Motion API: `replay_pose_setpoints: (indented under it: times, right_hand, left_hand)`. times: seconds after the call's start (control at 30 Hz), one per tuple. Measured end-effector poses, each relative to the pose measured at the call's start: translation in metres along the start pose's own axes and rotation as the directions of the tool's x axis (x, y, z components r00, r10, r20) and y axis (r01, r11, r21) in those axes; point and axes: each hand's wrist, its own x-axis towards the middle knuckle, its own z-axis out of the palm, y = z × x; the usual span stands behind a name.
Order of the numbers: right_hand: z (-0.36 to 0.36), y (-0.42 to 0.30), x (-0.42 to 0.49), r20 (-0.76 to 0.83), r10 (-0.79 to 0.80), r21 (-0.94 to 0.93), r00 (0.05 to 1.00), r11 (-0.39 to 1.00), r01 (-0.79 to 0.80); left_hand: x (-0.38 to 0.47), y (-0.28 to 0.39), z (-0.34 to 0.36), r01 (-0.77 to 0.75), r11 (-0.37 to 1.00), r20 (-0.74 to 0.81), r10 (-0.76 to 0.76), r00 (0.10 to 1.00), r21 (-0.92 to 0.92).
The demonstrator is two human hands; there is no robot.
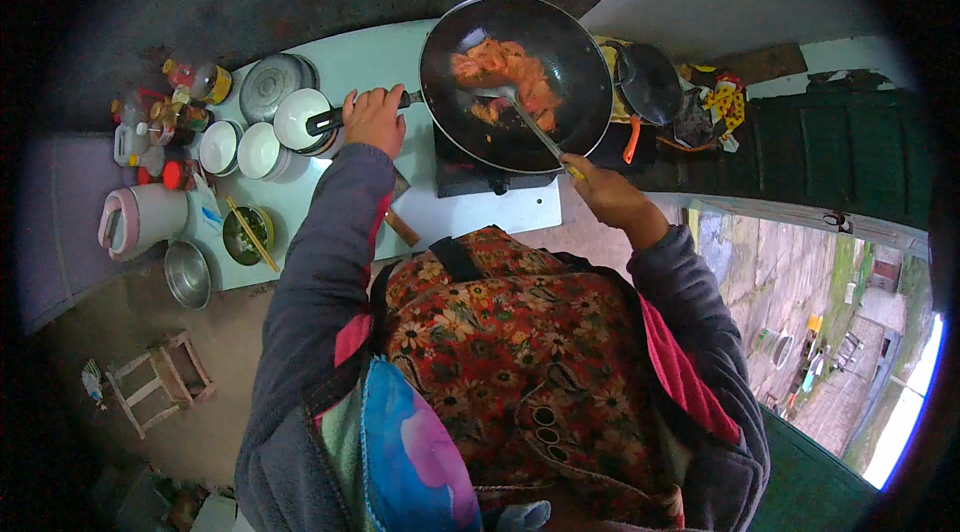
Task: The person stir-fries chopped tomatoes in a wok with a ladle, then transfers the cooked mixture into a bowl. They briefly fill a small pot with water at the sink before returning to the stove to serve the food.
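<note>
A dark wok (577, 74) sits over a black stove (469, 168), its long handle pointing left. My left hand (375, 120) is wrapped around that black handle (328, 121). My right hand (611, 194) grips a metal spatula (538, 128) by its yellow-tipped end. The spatula's blade reaches into the wok, at the near side of some orange-red pieces of food (517, 74) in sauce. What the food is made of I cannot tell. Part of the stove is hidden under the wok.
White bowls (260, 151), a lidded metal pot (274, 87), condiment bottles (210, 84) and a bowl of chopped greens with chopsticks (250, 232) crowd the table's left. A cleaver (401, 228) lies near the front edge. Right of the wok is a black pan (651, 84). A wooden stool (161, 382) stands on the floor.
</note>
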Motion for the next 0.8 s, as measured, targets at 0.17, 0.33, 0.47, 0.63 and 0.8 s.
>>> replay_pose_setpoints:
  times: [0.17, 0.33, 0.47, 0.63, 0.8]
  right_hand:
    - [-0.051, -0.012, -0.035, 0.270, 0.554, 0.466, 0.787, 0.640, -0.610]
    - [-0.093, 0.016, -0.078, 0.307, 0.432, 0.780, 0.848, 0.396, -0.485]
    - [-0.102, 0.038, -0.062, 0.382, 0.467, 0.726, 0.798, 0.382, -0.571]
    - [-0.107, 0.013, -0.027, 0.199, 0.649, -0.053, 0.734, 0.755, -0.653]
    - [-0.165, -0.033, -0.008, 0.203, 0.520, -0.406, 0.829, 0.816, -0.412]
  left_hand:
    - [-0.002, -0.002, 0.001, -0.019, 1.000, -0.022, 0.019, 1.000, 0.020]
    - [-0.001, 0.000, 0.003, 0.003, 1.000, -0.024, -0.004, 1.000, -0.020]
    - [-0.001, 0.001, 0.001, 0.010, 1.000, -0.025, -0.010, 1.000, -0.013]
    - [-0.001, 0.002, 0.001, 0.008, 1.000, -0.026, -0.008, 1.000, -0.004]
    - [-0.001, 0.001, 0.001, -0.002, 1.000, -0.077, 0.001, 0.997, -0.019]
